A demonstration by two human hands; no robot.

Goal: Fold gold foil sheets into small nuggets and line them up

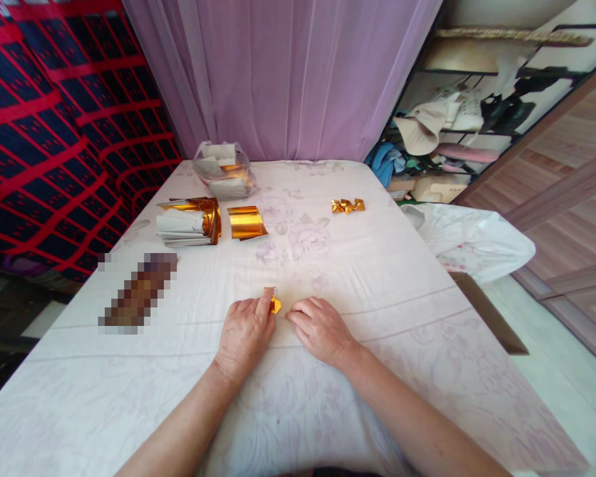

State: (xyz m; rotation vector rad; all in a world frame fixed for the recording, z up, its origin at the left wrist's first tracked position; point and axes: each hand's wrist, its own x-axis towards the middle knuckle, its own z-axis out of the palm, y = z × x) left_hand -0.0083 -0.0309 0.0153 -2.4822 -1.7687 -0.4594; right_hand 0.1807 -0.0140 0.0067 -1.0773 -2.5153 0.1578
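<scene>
Under the index finger (pixel 265 303) of our left hand (pixel 242 331) lies a small folded gold foil paper (pixel 277 305), seemingly pressed to hold its creases; we cannot tell whether the hidden thumb pinches it. Just right of that paper, our right hand (pixel 322 329) curls, its grip unclear. Beyond the paper, leftward, stacked foil sheets (pixel 183 228) sit, probably for easy reach.

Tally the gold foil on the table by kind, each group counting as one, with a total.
Clear bag of foil sheets: 1
Unbagged sheet groups: 2
Cluster of foil pieces: 1
Foil piece at the left hand: 1
Total: 5
Pixelated patch left out: cannot tell what it hides.
</scene>
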